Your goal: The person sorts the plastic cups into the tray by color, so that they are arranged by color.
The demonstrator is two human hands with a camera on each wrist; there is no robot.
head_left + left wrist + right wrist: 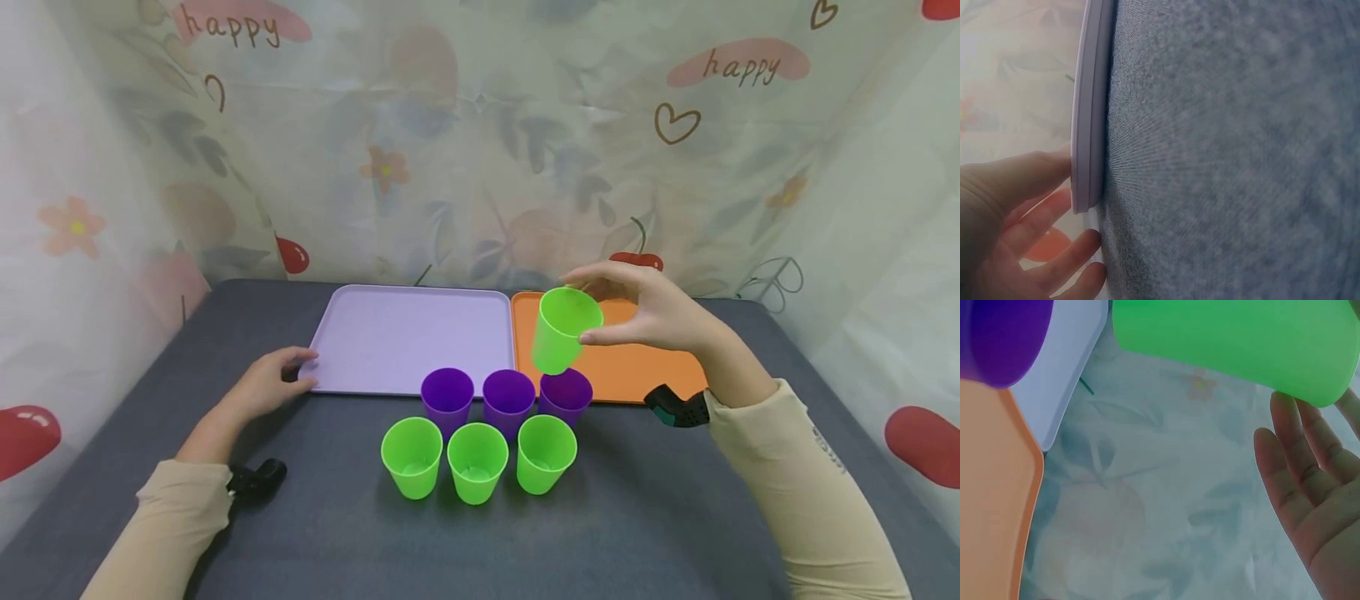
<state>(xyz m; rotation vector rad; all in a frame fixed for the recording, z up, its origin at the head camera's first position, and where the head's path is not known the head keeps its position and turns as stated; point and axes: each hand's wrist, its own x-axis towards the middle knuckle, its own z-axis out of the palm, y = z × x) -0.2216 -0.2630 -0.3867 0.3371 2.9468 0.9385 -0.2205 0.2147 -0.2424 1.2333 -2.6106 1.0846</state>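
My right hand (648,308) holds a green cup (557,337) between thumb and fingers, raised above the table and slightly tilted. The cup (1235,344) shows large in the right wrist view, fingertips against it near the rim. Below it in the head view is the rightmost of three purple cups (447,396), partly hidden. Three more green cups (477,467) stand upright in a row in front of the purple ones. My left hand (262,383) touches the near left corner of a lavender tray (412,333), fingers relaxed; its fingertips (1088,275) sit beside the rim.
To the right of the lavender tray lies an orange tray (637,367), partly behind the right hand and raised cup. Both rest on a dark grey tabletop (337,533). A patterned curtain (480,150) hangs behind and at the sides.
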